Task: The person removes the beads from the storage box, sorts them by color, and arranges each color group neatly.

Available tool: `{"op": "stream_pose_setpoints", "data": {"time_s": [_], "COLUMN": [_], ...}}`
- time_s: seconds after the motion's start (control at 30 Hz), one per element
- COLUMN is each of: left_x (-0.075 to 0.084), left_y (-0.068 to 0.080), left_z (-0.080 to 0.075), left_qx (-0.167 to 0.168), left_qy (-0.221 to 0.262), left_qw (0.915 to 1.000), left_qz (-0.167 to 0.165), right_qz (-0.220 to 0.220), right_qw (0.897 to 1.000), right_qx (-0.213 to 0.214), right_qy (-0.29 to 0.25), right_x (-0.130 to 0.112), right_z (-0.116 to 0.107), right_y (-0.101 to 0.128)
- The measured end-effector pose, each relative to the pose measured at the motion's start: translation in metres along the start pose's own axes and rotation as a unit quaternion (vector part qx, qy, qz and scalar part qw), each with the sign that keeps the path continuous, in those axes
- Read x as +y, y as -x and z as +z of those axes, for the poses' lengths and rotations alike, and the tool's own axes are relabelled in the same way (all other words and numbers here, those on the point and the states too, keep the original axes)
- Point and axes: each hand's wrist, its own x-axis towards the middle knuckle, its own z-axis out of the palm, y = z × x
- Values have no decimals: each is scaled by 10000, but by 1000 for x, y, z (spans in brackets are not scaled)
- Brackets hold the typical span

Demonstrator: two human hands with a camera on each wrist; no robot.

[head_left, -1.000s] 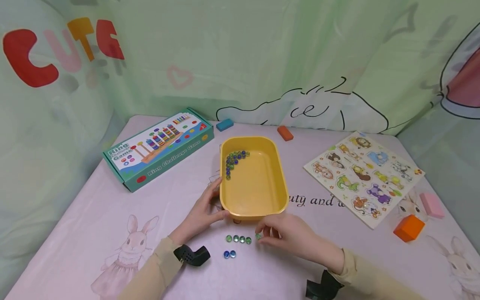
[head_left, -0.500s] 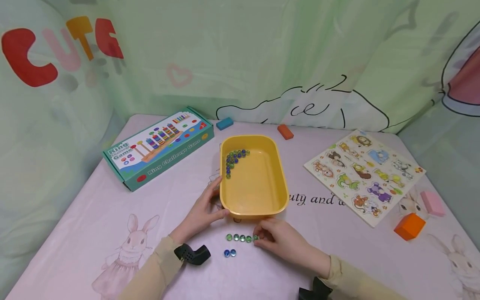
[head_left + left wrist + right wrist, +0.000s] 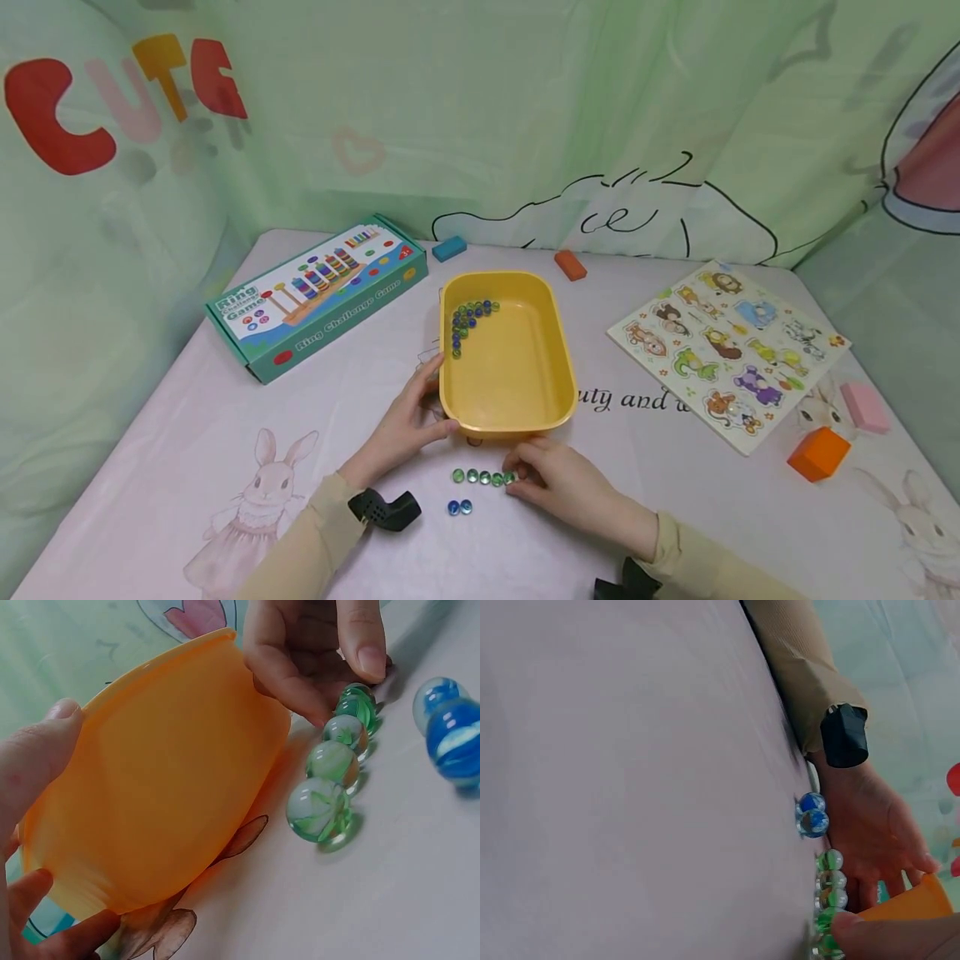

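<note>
A yellow plastic tray [image 3: 517,367] stands mid-table, with several green and blue marbles [image 3: 468,315] along its upper left side. My left hand [image 3: 405,427] holds its near left corner, thumb at the rim and fingers along the outer wall. In front of the tray lies a row of green marbles [image 3: 478,477]. My right hand [image 3: 562,483] pinches the green marble [image 3: 509,477] at the row's right end, its fingertips partly hiding it. Nearer to me, two blue marbles [image 3: 460,507] lie side by side, also visible in the left wrist view.
A green Ring Challenge Game box [image 3: 322,292] lies back left. Behind the tray are a blue block [image 3: 449,248] and an orange-red block [image 3: 571,265]. At the right lie an animal puzzle board [image 3: 727,354], an orange block [image 3: 819,454] and a pink block [image 3: 866,407].
My right hand has moved left, bringing the green marble against the right end of the green row. My left hand has stayed at the tray's corner.
</note>
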Motion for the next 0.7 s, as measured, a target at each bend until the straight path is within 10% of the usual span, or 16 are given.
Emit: {"op": "stream_pose_setpoints", "data": {"time_s": [0.27, 0.7], "left_x": [-17, -16], "left_y": [-3, -3], "left_z": [2, 2], "left_qx": [70, 92], "left_qy": [-28, -55], "left_qw": [9996, 9995], "left_qz": [260, 283], "right_qz": [-274, -1280], "right_qw": [9952, 9599], "right_qx": [-826, -2451], "right_qy": [441, -465], "right_x": [-13, -25], "right_z": [-24, -89], "right_y": [-1, -41]}}
